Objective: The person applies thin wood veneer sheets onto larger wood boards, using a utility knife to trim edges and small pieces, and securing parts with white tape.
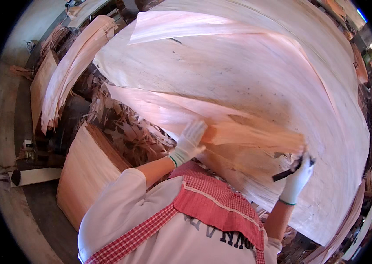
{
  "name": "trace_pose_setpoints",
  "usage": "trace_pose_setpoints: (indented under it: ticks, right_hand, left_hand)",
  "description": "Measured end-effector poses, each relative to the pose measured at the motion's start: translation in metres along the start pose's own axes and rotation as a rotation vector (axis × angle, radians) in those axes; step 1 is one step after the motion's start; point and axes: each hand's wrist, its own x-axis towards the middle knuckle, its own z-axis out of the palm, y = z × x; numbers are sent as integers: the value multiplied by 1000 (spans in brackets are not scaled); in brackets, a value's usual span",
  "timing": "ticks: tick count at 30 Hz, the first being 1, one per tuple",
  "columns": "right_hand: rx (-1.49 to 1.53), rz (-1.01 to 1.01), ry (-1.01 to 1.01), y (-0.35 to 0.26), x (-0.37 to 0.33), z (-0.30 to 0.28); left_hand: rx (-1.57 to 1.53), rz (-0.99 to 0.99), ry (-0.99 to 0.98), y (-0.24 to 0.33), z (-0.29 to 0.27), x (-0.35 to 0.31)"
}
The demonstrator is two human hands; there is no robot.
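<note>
A strip of orange-tan wood veneer (256,137) runs across a broad pale sheet of veneer (186,66). My left hand (189,140), in a white glove, lies on the strip with fingers stretched out. Over at the strip's right end is my right hand (298,176), also gloved and slightly blurred. Its fingers are closed around a dark, flat, narrow tool (283,174); the exact kind is unclear. The right fingertips are close to the strip's end, and whether they also pinch it cannot be made out.
Veneer scraps (126,130) are heaped left of the sheet. A stack of cut veneer (91,171) stands at lower left, with a long bundle of veneer (78,66) beyond it. Another loose strip (186,24) lies along the sheet's far side. A pale roller (38,176) sits at far left.
</note>
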Motion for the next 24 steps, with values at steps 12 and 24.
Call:
trace_pose_setpoints:
  ticks: [12, 24]
  right_hand:
    - [467, -244, -324, -177, 66, 94]
    - [639, -343, -840, -290, 161, 110]
  left_hand:
    - [59, -322, 646, -40, -59, 66]
    - [-37, 165, 804, -32, -173, 125]
